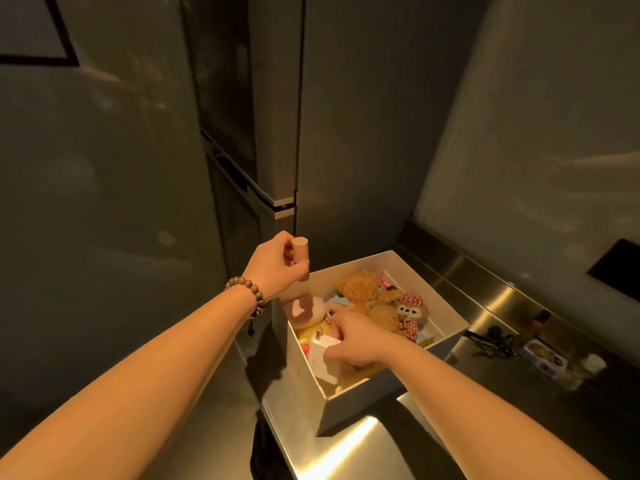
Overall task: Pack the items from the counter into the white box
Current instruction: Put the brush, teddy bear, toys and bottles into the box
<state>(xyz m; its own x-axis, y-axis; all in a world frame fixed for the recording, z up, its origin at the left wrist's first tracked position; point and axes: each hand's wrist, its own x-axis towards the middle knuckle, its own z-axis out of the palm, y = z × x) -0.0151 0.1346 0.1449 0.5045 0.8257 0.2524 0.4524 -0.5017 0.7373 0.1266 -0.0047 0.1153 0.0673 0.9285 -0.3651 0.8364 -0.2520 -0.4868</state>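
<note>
Light: you work in a dim room with a warm yellow tone.
Glare: bright strips on the steel worktop [349, 441].
Shadows: deep beside the white box [363, 400].
Edges: walls bend, your forearms stretch.
Focus: far corner objects are soft.

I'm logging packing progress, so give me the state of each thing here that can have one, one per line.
White box: open, no lid on, partly filled with soft toys.
Pink cylinder: upright, gripped above the box's left corner.
Left hand: curled round the cylinder.
Right hand: inside the box, pinching a white card.
White card: tilted, held.
Keys: unpacked, lying on the counter.
</note>
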